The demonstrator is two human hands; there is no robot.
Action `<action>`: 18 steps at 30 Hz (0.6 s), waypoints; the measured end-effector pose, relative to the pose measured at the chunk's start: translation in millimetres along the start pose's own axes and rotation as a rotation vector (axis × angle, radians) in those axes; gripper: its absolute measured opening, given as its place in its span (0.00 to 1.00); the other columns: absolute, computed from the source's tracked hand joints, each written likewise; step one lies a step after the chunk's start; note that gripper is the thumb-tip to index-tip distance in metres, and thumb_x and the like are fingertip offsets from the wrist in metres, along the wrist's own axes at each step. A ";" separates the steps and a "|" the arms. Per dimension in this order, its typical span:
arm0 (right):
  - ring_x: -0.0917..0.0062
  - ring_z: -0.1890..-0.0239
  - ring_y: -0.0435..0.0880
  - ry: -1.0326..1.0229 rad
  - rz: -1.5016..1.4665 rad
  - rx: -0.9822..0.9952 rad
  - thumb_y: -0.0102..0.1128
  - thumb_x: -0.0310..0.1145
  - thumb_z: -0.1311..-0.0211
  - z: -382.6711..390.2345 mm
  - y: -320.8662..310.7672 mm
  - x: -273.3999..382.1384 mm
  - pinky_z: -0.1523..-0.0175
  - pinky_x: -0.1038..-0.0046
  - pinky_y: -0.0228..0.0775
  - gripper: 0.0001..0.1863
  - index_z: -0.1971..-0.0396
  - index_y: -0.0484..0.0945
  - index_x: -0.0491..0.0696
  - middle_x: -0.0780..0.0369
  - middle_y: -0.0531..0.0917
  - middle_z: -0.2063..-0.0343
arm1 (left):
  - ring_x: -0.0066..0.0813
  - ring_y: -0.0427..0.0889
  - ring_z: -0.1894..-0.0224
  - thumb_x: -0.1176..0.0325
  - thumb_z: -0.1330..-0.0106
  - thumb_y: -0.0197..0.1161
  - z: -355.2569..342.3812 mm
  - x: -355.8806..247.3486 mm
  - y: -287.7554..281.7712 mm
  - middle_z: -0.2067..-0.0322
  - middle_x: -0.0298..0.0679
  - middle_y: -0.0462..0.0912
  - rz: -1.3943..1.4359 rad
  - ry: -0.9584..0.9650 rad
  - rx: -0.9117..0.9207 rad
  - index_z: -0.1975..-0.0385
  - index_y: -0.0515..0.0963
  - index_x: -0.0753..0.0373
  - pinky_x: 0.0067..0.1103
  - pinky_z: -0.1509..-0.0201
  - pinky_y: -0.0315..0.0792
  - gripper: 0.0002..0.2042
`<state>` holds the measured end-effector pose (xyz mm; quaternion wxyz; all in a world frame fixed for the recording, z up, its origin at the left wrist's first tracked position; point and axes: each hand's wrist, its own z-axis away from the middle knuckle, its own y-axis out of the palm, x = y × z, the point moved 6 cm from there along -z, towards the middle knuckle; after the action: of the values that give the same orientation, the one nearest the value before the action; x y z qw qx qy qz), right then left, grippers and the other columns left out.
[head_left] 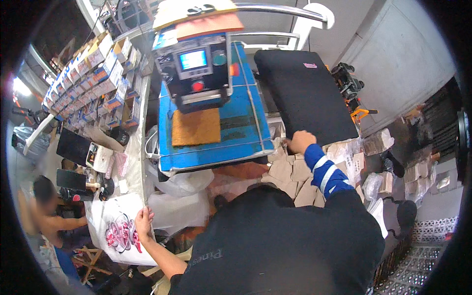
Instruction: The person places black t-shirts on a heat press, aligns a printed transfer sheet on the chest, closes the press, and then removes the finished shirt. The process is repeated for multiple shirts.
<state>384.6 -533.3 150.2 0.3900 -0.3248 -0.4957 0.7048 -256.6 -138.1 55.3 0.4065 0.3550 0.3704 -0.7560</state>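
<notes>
My left hand [143, 223] is closed on the right edge of a white sheet [101, 221] with a pink and red print, at the lower left; I cannot tell whether the sheet is cloth or film. My right hand [301, 141], below a blue sleeve with white stripes, is closed at the near left corner of a black padded platen [305, 93]. Whatever its fingers hold there is hidden. Left of that hand stands a heat press [196, 73] with a lit screen and a red button. A brown square pad [196, 127] lies on its blue plate [241, 132].
Several small boxes [88, 73] fill a rack at the far left. A person [54, 216] sits beyond the white sheet. Stacked brown pieces [295, 174] lie below my right hand. Wrapped bundles [378, 142] and a white crate [427, 241] are at the right. A metal rail [280, 10] runs behind.
</notes>
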 end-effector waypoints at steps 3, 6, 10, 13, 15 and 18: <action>0.48 0.55 0.90 -0.236 -0.008 -0.018 0.60 0.36 0.43 -20.0 9.9 -13.4 0.46 0.52 0.82 0.15 0.65 0.90 0.43 0.42 0.88 0.58 | 0.23 0.84 0.65 0.60 0.23 0.64 63.8 -73.2 76.5 0.58 0.43 0.88 0.005 0.172 0.128 0.48 0.83 0.70 0.21 0.59 0.79 0.18; 0.46 0.59 0.88 -0.342 -0.309 -0.277 0.57 0.37 0.41 -59.6 -72.3 -69.2 0.50 0.51 0.81 0.15 0.68 0.87 0.41 0.43 0.87 0.64 | 0.28 0.86 0.61 0.62 0.24 0.61 124.9 -152.1 209.5 0.59 0.44 0.88 0.001 0.362 0.448 0.49 0.83 0.72 0.24 0.54 0.79 0.17; 0.85 0.76 0.76 -0.651 -1.009 -0.035 0.63 0.40 0.29 -56.5 -194.4 -145.6 0.70 0.76 0.68 0.18 0.76 0.79 0.44 0.71 0.76 0.81 | 0.36 0.85 0.49 0.55 0.18 0.53 203.4 -191.5 485.6 0.47 0.47 0.85 0.290 0.363 1.237 0.41 0.79 0.71 0.30 0.41 0.77 0.23; 0.85 0.76 0.75 -0.998 -0.883 -0.034 0.64 0.39 0.29 29.9 -254.8 -168.3 0.70 0.75 0.67 0.17 0.76 0.78 0.43 0.71 0.74 0.81 | 0.52 0.66 0.26 0.29 0.30 0.52 228.0 -192.4 650.3 0.26 0.52 0.62 0.766 -0.061 1.329 0.22 0.51 0.69 0.45 0.22 0.61 0.51; 0.79 0.78 0.76 -1.486 -0.833 0.206 0.63 0.35 0.29 115.8 -268.1 -176.2 0.69 0.71 0.68 0.15 0.77 0.80 0.45 0.65 0.76 0.82 | 0.55 0.58 0.22 0.26 0.34 0.55 225.5 -198.3 710.3 0.22 0.54 0.51 1.189 -0.390 1.107 0.21 0.44 0.67 0.48 0.19 0.53 0.56; 0.62 0.73 0.83 -2.077 -0.534 0.806 0.71 0.37 0.31 208.1 -242.5 -211.4 0.66 0.65 0.74 0.11 0.69 0.81 0.46 0.58 0.81 0.77 | 0.54 0.73 0.31 0.41 0.26 0.61 219.1 -219.6 715.0 0.36 0.51 0.73 1.151 -0.275 0.800 0.30 0.65 0.63 0.47 0.25 0.67 0.36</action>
<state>366.6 -760.7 458.0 0.0050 0.6782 -0.3698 0.6351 411.0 -529.3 149.1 0.6227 0.5175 -0.2363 -0.5372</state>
